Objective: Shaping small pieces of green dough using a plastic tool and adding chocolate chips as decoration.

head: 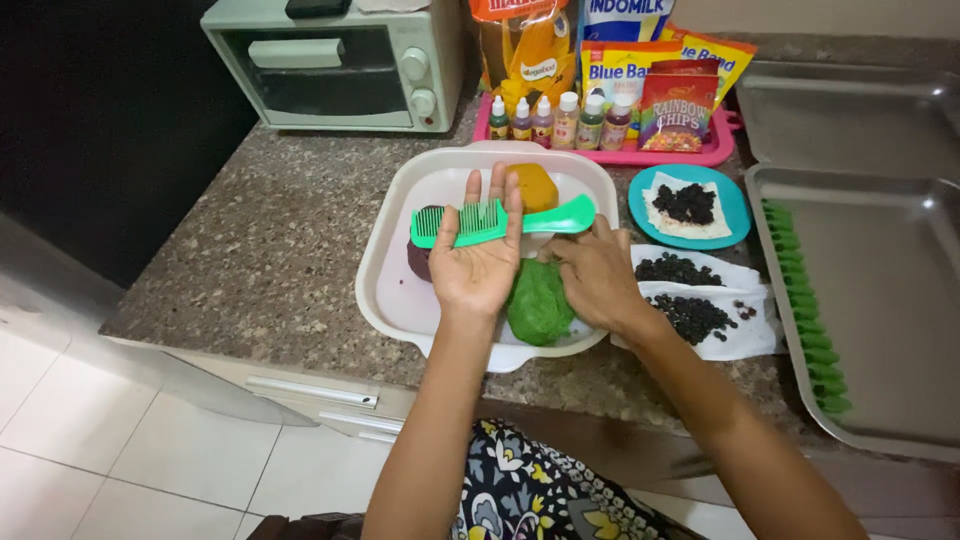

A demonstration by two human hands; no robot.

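Observation:
My left hand (480, 262) is held palm up over a white tray (395, 270), fingers spread, with the toothed end of a green comb (500, 220) lying across its fingers. My right hand (598, 278) grips the comb's handle end and rests on a green lump of dough (538, 303) in the tray. An orange lump of dough (536, 186) sits at the tray's far side. A dark purple lump (418, 260) peeks out from under my left hand.
A metal baking tray (880, 300) at the right holds a row of several green dough pieces (805, 310). Dark chips lie on white paper (700, 310) and a blue plate (690, 205). Behind are a pink tray of small bottles (560, 122), food packets and a small oven (335, 62).

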